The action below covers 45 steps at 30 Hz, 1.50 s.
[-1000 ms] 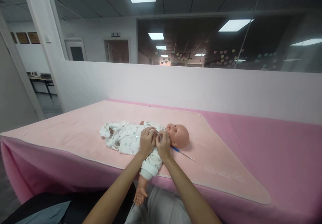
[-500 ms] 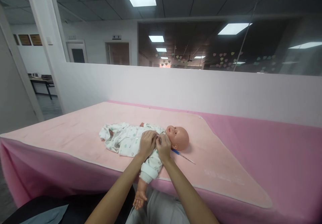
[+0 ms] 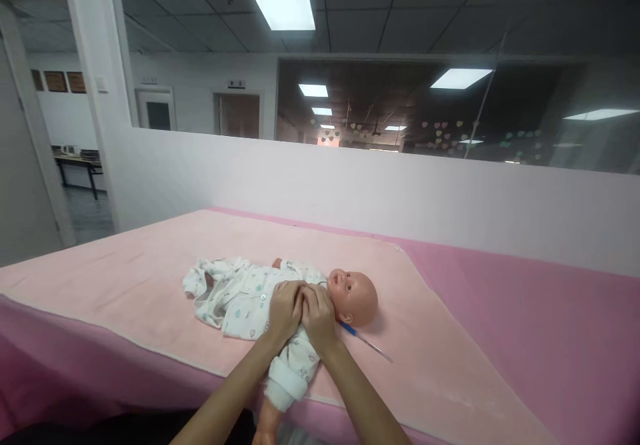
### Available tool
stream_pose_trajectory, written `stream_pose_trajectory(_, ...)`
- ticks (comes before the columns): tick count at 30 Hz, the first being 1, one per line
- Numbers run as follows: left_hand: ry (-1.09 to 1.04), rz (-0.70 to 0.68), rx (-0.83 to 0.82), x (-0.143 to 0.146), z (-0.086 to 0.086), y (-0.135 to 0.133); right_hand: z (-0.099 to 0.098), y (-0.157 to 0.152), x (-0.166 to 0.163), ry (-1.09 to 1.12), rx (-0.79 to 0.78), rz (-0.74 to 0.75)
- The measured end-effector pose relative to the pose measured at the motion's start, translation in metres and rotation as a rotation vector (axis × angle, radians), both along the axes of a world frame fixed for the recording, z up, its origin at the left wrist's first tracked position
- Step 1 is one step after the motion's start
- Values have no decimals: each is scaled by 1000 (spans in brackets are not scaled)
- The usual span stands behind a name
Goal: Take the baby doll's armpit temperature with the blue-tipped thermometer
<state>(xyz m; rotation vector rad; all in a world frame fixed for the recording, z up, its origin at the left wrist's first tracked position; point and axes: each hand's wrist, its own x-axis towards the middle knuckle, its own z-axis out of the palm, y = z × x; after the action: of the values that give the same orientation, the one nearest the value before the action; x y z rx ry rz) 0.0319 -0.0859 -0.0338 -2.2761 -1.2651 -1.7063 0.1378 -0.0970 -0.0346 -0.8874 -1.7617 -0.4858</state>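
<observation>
A baby doll [image 3: 356, 298] lies on its back, its bald head to the right. It wears a white patterned baby shirt [image 3: 250, 305], with one sleeve [image 3: 295, 365] hanging toward me over the table edge. At the upper chest, just below the doll's chin, my left hand [image 3: 285, 308] and my right hand [image 3: 319, 315] meet, fingers curled together on the shirt front. The fingertips and the bit of cloth between them are mostly hidden. Beside my right hand, a thin stick with a blue end [image 3: 349, 328] pokes out from under the doll's neck.
A pale pink mat [image 3: 425, 365] covers much of the table, over a darker pink cloth [image 3: 550, 325]. Behind rises a white half wall [image 3: 350, 191] with glass above. A doorway at the left shows a small table [image 3: 77, 161].
The camera view has tilted up, so the table and doll sit lower. My hands stay at the shirt's upper front; my right fingers now lie over more of it.
</observation>
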Motion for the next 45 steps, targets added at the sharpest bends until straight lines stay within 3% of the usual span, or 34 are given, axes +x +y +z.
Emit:
stream_pose_trajectory(5,26,-90,-27,-7,11,-4,8,4,7,-204,54,24)
stream_pose_trajectory(9,142,-129,18,-10,13,-5,8,9,10,-222,70,50)
stream_pose_trajectory(20,105,19,76,-15,9,-11,2,6,8,9,-70,134)
stream_pose_trajectory(30,173,201,95,-14,8,-12,11,0,9,-30,12,126)
stream_pose_trajectory(39,214,159,64,-20,10,-14,14,0,10,-43,37,105)
stream_pose_trajectory(45,125,231,41,-26,7,-8,13,0,10,-48,28,78)
